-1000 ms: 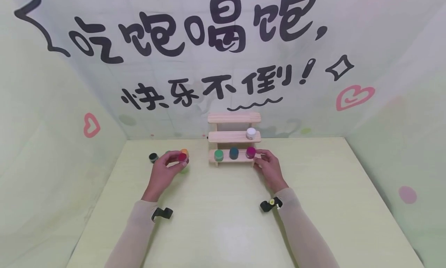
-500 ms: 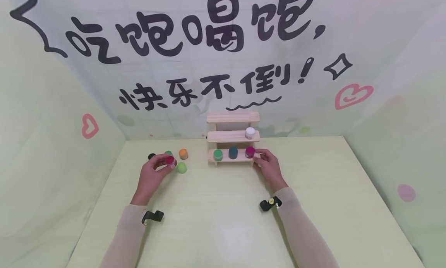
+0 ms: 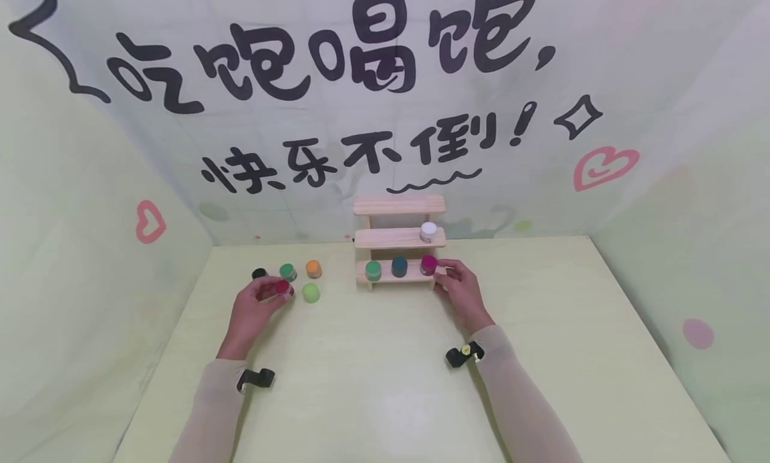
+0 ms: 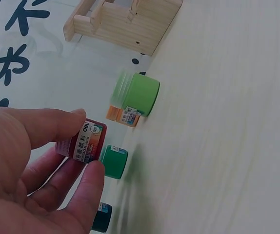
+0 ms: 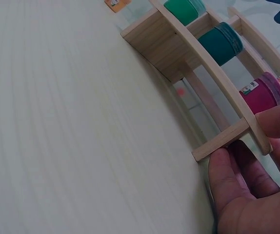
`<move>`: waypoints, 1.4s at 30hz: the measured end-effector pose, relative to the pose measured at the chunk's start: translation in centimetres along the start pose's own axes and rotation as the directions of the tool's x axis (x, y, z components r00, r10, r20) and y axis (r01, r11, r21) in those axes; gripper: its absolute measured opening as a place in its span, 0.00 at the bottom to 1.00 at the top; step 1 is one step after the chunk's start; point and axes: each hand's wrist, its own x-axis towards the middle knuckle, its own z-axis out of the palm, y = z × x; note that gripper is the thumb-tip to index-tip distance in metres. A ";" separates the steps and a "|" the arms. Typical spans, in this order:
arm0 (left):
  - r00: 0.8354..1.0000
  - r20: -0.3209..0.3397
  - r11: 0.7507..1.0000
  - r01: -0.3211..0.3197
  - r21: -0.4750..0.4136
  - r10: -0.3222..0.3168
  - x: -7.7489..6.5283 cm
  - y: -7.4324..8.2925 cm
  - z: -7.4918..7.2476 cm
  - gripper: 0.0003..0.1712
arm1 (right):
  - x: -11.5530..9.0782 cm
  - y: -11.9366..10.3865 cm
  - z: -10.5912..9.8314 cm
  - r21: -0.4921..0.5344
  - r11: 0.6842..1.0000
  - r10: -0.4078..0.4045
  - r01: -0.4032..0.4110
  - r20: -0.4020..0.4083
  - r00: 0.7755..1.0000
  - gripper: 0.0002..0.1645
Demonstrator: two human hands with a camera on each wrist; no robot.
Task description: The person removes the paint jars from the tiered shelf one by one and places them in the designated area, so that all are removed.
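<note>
My left hand point(image 3: 249, 316) pinches a small red paint jar point(image 3: 283, 287) between thumb and fingers, at the left of the table; the label faces the left wrist view. Around it stand a green jar point(image 3: 287, 272), an orange jar point(image 3: 313, 269), a light green jar point(image 3: 311, 293) and a dark jar point(image 3: 259, 274), partly hidden. With thumb and fingers, my right hand point(image 3: 466, 299) grips the right end of the lowest board of a wooden tiered rack point(image 3: 385, 238). Beside its thumb on that board is a magenta jar point(image 5: 262, 94).
A teal jar point(image 3: 400, 266) and another green jar point(image 3: 373, 270) share the rack's lowest board. One white jar point(image 3: 428, 231) stands on its middle board. Behind the table point(image 3: 373, 383) hangs a printed cloth point(image 3: 325, 122) with black characters.
My left hand has moved left and slightly nearer with the red jar, away from the orange jar, uncovering the green and light green ones. The right hand keeps its hold on the rack.
</note>
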 end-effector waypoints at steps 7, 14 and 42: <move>0.999 0.008 0.999 0.037 0.024 -0.037 0.2 -0.6 0.0 0.31 | 0.0 0.1 0.1 0.015 1.000 -0.001 0.001 -0.001 1.000 0.23; 1.000 0.004 0.999 0.030 0.037 -0.030 0.4 -1.1 0.2 0.30 | -0.1 0.1 0.1 0.015 1.000 -0.010 0.010 -0.002 1.000 0.22; 0.996 -0.033 0.996 0.084 0.031 -0.083 0.0 -0.4 0.0 0.37 | -0.3 -0.1 0.2 0.012 1.000 -0.004 0.004 -0.002 1.000 0.24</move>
